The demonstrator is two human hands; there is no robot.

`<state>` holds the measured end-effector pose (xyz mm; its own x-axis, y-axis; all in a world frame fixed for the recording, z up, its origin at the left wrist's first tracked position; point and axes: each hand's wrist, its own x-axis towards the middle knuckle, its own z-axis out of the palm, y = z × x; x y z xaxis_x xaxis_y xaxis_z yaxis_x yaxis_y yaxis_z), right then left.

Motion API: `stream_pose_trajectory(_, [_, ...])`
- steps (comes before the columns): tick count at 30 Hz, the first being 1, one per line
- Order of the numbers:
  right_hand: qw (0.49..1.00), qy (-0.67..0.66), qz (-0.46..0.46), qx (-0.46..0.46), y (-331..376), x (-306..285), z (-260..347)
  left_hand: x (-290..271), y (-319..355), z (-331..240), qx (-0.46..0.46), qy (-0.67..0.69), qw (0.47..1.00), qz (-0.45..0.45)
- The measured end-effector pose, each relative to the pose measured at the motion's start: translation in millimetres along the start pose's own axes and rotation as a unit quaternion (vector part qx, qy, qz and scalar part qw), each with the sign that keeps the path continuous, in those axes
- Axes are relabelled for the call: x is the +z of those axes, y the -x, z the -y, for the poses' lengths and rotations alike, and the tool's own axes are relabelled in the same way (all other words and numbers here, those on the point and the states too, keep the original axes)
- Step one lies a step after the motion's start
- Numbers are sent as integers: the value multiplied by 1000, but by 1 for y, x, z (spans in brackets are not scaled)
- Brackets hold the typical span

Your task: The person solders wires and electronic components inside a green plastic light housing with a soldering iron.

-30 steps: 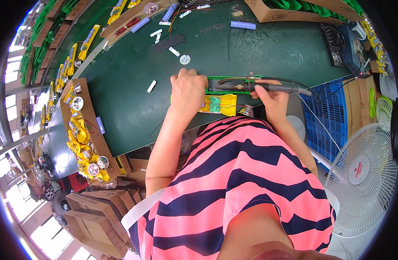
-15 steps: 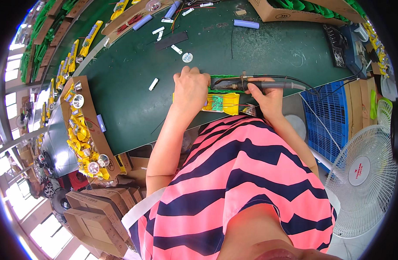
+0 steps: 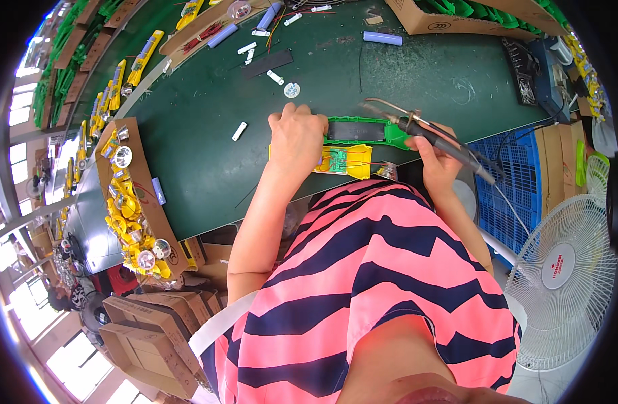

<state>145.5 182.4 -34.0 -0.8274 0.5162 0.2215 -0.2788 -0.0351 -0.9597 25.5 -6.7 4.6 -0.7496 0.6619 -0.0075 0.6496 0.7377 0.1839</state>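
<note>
Swung off the green shell (image 3: 363,141), the iron (image 3: 437,141) sits gripped in the right hand (image 3: 440,165); curled left hand (image 3: 295,138) covers the shell's left end, its fingertips' grip hidden.

I watch through one wide fisheye worn on the person's head, the left of a side-by-side pair, facing steeply down over the striped shirt (image 3: 383,269) to the counter (image 3: 416,71); the left hand (image 3: 297,143) and right hand (image 3: 439,161) fall near the middle of my view, fairly close, and straight edges bend toward its dark, rounded rim
</note>
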Motion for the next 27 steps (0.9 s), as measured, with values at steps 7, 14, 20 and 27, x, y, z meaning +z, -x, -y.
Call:
stream_pose_trajectory(7, [968,220,75,-92,-4,-25,3,-1,0,1,2,-9,1000,-3])
stream_pose_trajectory(14, [909,362,160,-131,-9,-28,9,-1,-1,0,5,-27,1000,7])
stream_pose_trajectory(20, [925,326,156,-116,-10,-27,1,-1,-1,-1,0,-39,999,5])
stream_pose_trajectory(27, [916,341,180,-107,-11,-27,4,-8,2,-2,23,-61,997,-43])
